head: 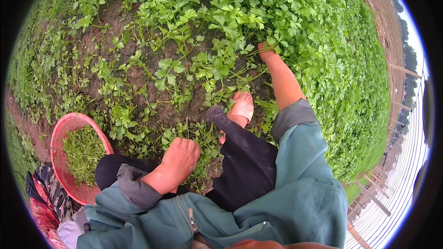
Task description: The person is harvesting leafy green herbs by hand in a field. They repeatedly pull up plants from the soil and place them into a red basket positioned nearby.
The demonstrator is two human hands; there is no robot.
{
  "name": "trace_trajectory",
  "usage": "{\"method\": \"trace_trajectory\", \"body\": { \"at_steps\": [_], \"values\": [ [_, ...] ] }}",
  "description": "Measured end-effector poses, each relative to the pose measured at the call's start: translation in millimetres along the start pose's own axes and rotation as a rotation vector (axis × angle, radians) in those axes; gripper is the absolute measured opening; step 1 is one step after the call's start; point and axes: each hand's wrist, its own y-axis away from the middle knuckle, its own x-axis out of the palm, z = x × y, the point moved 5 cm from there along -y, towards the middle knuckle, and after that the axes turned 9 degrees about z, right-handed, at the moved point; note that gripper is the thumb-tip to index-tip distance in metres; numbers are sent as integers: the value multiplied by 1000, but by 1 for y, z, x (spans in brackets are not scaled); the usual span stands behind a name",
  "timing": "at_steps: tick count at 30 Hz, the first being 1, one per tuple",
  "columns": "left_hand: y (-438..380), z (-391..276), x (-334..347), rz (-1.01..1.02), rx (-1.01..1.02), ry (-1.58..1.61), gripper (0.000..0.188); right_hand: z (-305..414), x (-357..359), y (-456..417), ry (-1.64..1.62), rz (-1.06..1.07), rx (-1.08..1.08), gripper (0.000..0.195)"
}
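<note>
Leafy green celery-like plants point(304, 17) grow densely before me and to the right, with sparser ones point(169, 72) on the brown soil point(138, 79). My right hand point(266, 50) reaches into the edge of the dense growth, low among the stems. Leaves hide its fingers, so I cannot see what they grip. Curled over my knees, my left hand point(181, 155) shows its back and knuckles. A few stems and leaves lie just beyond it, and whether any are inside the fist is hidden. A pinkish-red plastic basket point(57, 148) with loose cut greens point(83, 152) stands to the left.
My foot point(242, 105) in a light sandal rests on the soil between the plants, below my dark trouser leg point(247, 159). Red patterned and camouflage fabric point(55, 186) lies beside the basket. Wooden posts point(373, 199) and a ribbed, pale structure line the far right.
</note>
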Motion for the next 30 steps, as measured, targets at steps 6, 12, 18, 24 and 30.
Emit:
{"method": "trace_trajectory", "body": {
  "at_steps": [6, 12, 18, 24, 30],
  "values": [
    [3, 3, -4, -3, -22, 32, 39, -50, -31, -8, -319, -70, 65, 30],
    [8, 2, -8, 11, 13, 31, 44, -70, -4, -10, -226, -11, -45, 55],
    [12, 4, -7, 29, 45, 16, 42, -73, -5, 16, -269, 155, 75, 67],
    [22, 2, -12, -59, 2, 1, 43, 9, -187, 134, -573, -384, 122, 25],
    [28, -13, 4, -39, 32, 8, 41, 180, -299, 196, -1572, -728, -706, 22]
  ]
}}
